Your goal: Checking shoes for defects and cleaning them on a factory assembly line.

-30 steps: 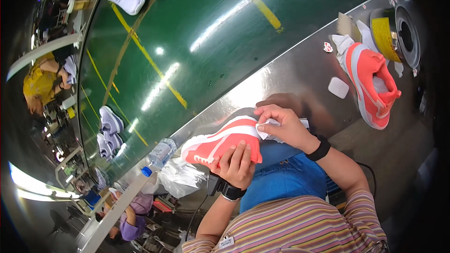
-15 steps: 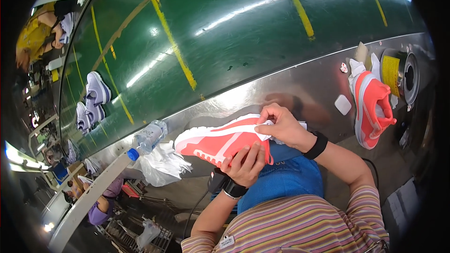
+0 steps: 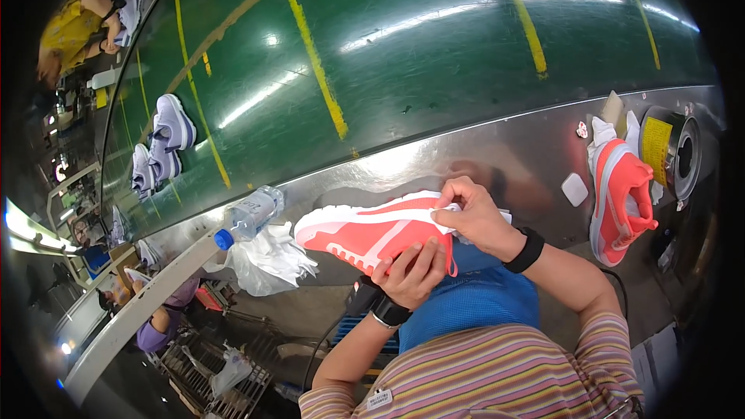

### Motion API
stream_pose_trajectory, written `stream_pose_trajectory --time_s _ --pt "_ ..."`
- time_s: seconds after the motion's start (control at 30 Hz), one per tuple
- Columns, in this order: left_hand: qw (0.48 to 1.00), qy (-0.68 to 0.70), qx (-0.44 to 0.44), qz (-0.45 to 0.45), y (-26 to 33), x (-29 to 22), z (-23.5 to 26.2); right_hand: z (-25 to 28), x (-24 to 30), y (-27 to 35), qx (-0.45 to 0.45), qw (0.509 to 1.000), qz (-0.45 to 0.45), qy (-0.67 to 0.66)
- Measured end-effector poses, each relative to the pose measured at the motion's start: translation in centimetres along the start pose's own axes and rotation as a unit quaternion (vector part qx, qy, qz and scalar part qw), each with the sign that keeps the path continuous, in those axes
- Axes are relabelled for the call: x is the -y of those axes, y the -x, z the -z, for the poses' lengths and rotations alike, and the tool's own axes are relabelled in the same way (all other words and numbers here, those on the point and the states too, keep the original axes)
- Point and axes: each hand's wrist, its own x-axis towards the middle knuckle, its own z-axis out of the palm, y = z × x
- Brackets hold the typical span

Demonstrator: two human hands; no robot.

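The left hand (image 3: pixel 411 275) is curled around a coral-red and white sports shoe (image 3: pixel 372 234), its fingers pressed on the upper toward the heel. The shoe is held on its side at the near edge of a shiny grey metal surface (image 3: pixel 535 140) — toe to the left, heel to the right, white sole edge turned away from the person. Whether it touches the metal is hard to tell. The right hand (image 3: pixel 477 217) pinches a small white cloth (image 3: pixel 505 217) between thumb and forefinger, against the heel end of the sole edge; the fingers hide most of the cloth.

To the right on the surface stands a 2nd coral-red and white shoe (image 3: pixel 613 174), with crumpled white material at its toe. Just beside it is a round metal can with a yellow label (image 3: pixel 658 143), and to its left lies a flat white square pad with rounded corners (image 3: pixel 574 189). Left of the held shoe lie a clear plastic bottle with a blue cap (image 3: pixel 256 212) and, touching or just beside it, a crumpled white plastic bag (image 3: pixel 275 260).

Beyond the metal runs a green belt with yellow lines (image 3: pixel 427 70) — pale lavender shoes (image 3: pixel 174 122) sit at its left end, near a co-worker in yellow (image 3: pixel 74 35).
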Motion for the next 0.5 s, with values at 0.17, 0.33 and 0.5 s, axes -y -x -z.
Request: stream_pose_trajectory --time_s 0.17,0.33,0.5 --pt "0.999 0.032 0.038 0.002 -1.3 0.6 0.4 2.1 -1.8 1.6 -0.025 0.993 0.036 -0.11" --pt "0.988 0.094 0.11 0.048 -4.3 2.5 0.9 3.4 -1.1 3.2 -0.013 0.976 -0.037 -0.216" --pt "0.983 0.129 0.121 0.048 -5.8 2.7 0.7 1.4 -1.3 1.3 -0.067 0.983 0.168 0.014"
